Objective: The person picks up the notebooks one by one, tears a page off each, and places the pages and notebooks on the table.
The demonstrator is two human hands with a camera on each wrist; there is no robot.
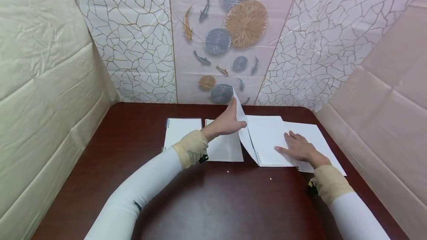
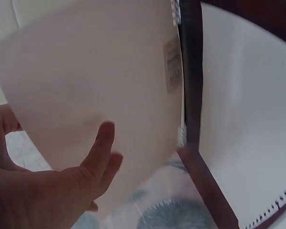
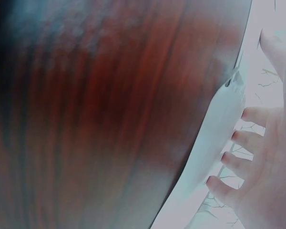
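An open spiral notebook (image 1: 267,140) lies right of the middle of the table, its wire binding along its left side. My left hand (image 1: 228,118) holds the notebook's raised white cover (image 2: 86,81), thumb and fingers on opposite faces. The cover stands up steeply from the binding and carries a small printed box on the face seen in the left wrist view. My right hand (image 1: 298,146) rests on the notebook's right part, fingers spread. Under that side, a further white notebook (image 1: 325,151) sticks out to the right.
Two white spiral notebooks lie to the left, one notebook (image 1: 178,132) farther out and another notebook (image 1: 225,149) partly under my left arm. Small white scraps (image 1: 270,178) dot the dark red-brown table (image 1: 213,203). A patterned cloth wall (image 1: 140,40) stands behind, with plain cloth at both sides.
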